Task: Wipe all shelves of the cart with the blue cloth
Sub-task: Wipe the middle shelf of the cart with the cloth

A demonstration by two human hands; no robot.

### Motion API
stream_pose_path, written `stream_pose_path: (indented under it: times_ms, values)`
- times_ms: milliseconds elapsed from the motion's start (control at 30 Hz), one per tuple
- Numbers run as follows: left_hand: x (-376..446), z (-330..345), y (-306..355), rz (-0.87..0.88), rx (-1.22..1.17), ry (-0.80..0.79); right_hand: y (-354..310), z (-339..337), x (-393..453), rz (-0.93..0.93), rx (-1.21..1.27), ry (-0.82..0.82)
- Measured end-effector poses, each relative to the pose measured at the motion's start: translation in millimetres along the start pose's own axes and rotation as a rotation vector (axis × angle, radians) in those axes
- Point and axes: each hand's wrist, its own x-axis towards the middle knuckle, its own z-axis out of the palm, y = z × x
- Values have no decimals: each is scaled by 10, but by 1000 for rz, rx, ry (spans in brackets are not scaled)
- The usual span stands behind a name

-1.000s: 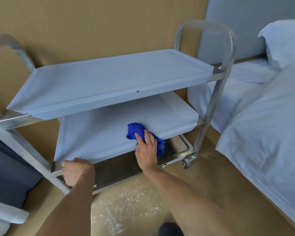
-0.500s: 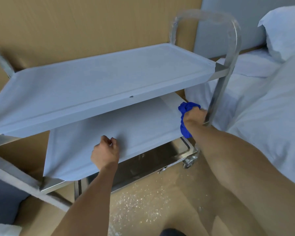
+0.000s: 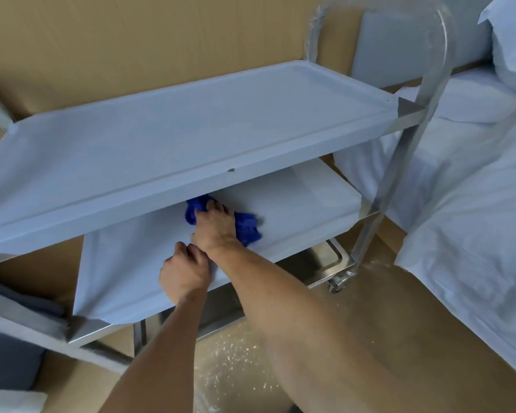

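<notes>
A steel cart stands against the tan wall, its top shelf (image 3: 191,135) and middle shelf (image 3: 304,204) covered in pale film. My right hand (image 3: 218,228) presses the bunched blue cloth (image 3: 245,228) onto the middle shelf, near its centre, partly under the top shelf's front edge. My left hand (image 3: 185,272) is closed on the front edge of the middle shelf, just left of my right wrist. The bare steel bottom shelf (image 3: 319,260) shows below at the right.
A bed with white sheets (image 3: 471,219) and a pillow (image 3: 513,40) lies close on the right of the cart. The cart's right handle (image 3: 429,84) rises high. A caster (image 3: 338,283) sits on the tan floor. Dark cushions (image 3: 9,362) lie at the lower left.
My right hand has swept the cloth from the shelf's right end back to its middle. My left hand has slid right along the front edge.
</notes>
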Motion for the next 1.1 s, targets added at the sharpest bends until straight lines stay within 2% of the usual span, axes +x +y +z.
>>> stream_pose_path:
  times_ms: [67, 133, 300, 367, 400, 500, 600, 767, 833, 933, 1100]
  values:
    - [5, -22, 7, 5, 27, -21, 271, -81, -52, -2, -12, 4]
    - [8, -43, 26, 28, 71, -60, 733, -214, -55, 109, -1, 53]
    - [-49, -54, 110, 51, 161, -128, 1962, -504, -94, 600, -34, 239]
    - [-57, -31, 113, 53, 170, -131, 2093, -505, -98, 768, 18, 298]
    - [-67, -20, 110, 56, 177, -129, 2079, -468, -89, 793, 14, 311]
    - [-62, 36, 90, 67, 186, -99, 1887, -376, 9, 755, -87, 270]
    - [-26, 97, 75, 57, 179, -57, 1431, -303, 165, 699, -79, 221]
    - [-40, 110, 97, 27, 152, -25, 206, 84, 72, 298, 91, 150]
    - [-40, 100, 110, 17, 166, -43, 50, 125, -25, 142, 114, 121]
    - [-21, 109, 102, 18, 186, -45, 367, -31, -56, 77, 165, 106]
    - [74, 117, 199, 26, 303, -107, 1689, -452, -64, 365, 48, 304]
